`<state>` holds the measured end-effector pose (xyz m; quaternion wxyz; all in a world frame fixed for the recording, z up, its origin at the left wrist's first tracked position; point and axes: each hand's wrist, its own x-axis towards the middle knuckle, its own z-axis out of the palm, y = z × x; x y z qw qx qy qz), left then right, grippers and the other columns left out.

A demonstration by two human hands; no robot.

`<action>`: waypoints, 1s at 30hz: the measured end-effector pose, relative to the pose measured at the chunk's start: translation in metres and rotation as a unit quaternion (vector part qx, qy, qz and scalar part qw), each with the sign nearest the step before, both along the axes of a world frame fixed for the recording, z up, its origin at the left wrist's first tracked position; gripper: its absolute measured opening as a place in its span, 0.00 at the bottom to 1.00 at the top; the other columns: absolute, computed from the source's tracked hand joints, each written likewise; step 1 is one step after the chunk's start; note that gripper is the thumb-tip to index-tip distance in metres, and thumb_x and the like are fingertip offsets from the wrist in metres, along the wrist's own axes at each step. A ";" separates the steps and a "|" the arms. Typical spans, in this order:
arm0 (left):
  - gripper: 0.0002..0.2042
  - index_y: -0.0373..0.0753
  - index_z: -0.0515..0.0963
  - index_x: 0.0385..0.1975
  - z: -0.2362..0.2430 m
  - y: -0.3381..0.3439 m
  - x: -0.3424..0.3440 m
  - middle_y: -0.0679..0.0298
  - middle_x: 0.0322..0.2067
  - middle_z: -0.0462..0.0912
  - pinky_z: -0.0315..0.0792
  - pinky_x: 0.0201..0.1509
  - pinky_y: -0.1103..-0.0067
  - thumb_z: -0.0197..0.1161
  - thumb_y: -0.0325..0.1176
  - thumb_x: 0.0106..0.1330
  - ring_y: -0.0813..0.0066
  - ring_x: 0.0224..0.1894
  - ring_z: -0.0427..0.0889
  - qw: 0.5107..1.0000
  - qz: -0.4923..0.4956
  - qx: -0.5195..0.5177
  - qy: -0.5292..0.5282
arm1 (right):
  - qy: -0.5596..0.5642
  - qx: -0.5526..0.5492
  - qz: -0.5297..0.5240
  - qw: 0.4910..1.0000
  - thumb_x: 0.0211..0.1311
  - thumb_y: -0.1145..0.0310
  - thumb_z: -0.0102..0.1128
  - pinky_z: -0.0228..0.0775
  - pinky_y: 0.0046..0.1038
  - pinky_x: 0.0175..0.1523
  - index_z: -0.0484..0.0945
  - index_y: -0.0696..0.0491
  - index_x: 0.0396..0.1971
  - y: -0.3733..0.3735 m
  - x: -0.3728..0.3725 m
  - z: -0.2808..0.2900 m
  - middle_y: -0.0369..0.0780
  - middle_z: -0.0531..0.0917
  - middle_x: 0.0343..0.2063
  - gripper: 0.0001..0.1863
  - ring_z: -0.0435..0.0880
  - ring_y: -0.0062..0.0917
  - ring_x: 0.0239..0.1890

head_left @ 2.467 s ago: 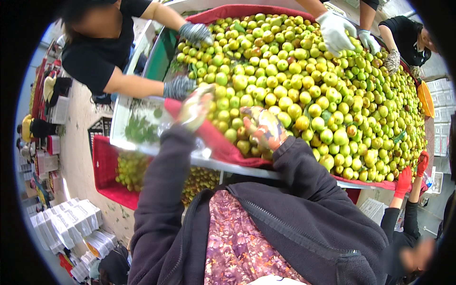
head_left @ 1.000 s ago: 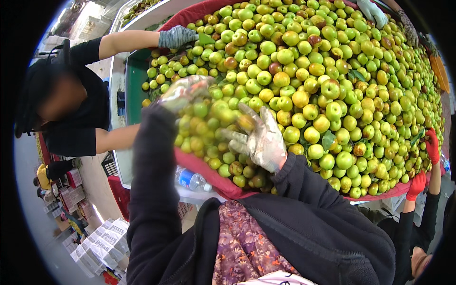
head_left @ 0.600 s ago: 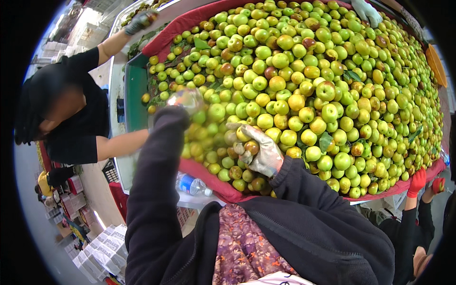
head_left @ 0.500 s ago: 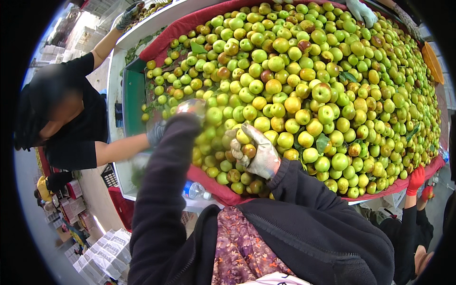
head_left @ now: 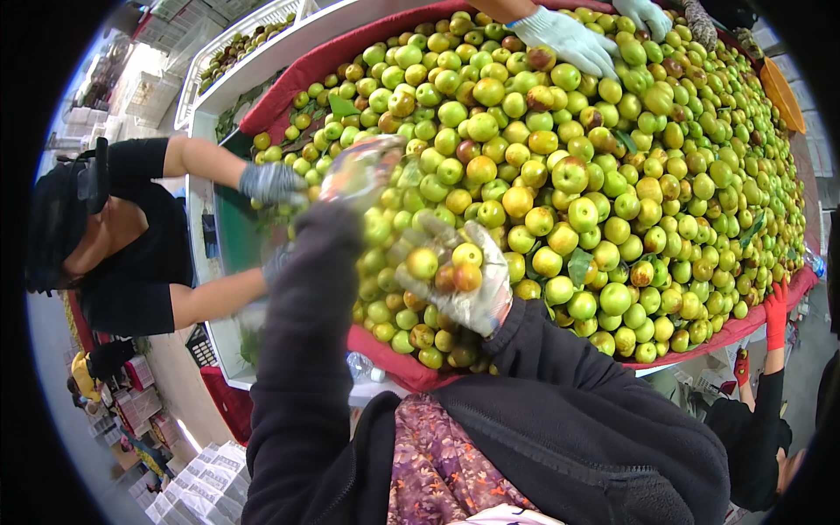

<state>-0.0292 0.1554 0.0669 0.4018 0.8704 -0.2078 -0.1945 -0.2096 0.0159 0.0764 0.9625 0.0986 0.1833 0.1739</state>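
At far left, a co-worker's grey-gloved hand [head_left: 273,182] reaches over the white-edged end of the tabletop [head_left: 229,337], by the thin edge of the heap [head_left: 604,210]. The person's left hand [head_left: 359,168], in a stained pale glove, is over the heap's left part; it is too blurred to tell whether its fingers are wide or narrow. A clear bottle [head_left: 363,367] lies just outside the red cloth [head_left: 394,357], which lines the near edge, probably to cushion the fruit and stop it rolling off. Beside it, the right hand [head_left: 477,302] is turned palm up, fingers loosely curled around a few pieces of fruit [head_left: 422,262]; cupping seems to let several round pieces sit together without slipping. Farther right, a white-gloved hand [head_left: 567,42] is over the heap's far side, and a red-gloved hand [head_left: 776,317] is at the near edge.

The fruit is round and smooth, mostly yellow-green, with some pieces blotched reddish brown, including at least one in the right palm. Green leaves [head_left: 580,267] lie among it.
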 end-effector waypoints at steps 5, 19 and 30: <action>0.17 0.45 0.75 0.52 -0.038 -0.042 0.020 0.57 0.44 0.80 0.73 0.48 0.69 0.56 0.33 0.62 0.57 0.46 0.79 0.954 -0.086 0.220 -0.187 | -0.067 -0.124 0.084 0.986 0.68 0.47 0.40 0.77 0.38 0.51 0.60 0.55 0.64 -0.006 -0.004 0.000 0.48 0.70 0.59 0.33 0.69 0.45 0.61; 0.17 0.32 0.74 0.47 -0.032 -0.026 0.026 0.55 0.43 0.80 0.72 0.49 0.77 0.56 0.39 0.67 0.65 0.45 0.80 0.981 -0.022 0.071 -0.177 | 0.038 -0.229 0.073 0.970 0.68 0.55 0.50 0.67 0.18 0.26 0.73 0.53 0.32 0.007 -0.008 -0.009 0.41 0.79 0.40 0.16 0.81 0.33 0.44; 0.16 0.37 0.72 0.53 0.045 -0.176 0.010 0.64 0.39 0.80 0.72 0.33 0.90 0.56 0.37 0.69 0.88 0.31 0.76 0.981 -0.185 -0.063 -0.006 | -0.010 -0.221 0.141 0.965 0.61 0.62 0.57 0.70 0.25 0.44 0.75 0.48 0.44 0.016 -0.015 -0.028 0.33 0.80 0.40 0.13 0.78 0.22 0.41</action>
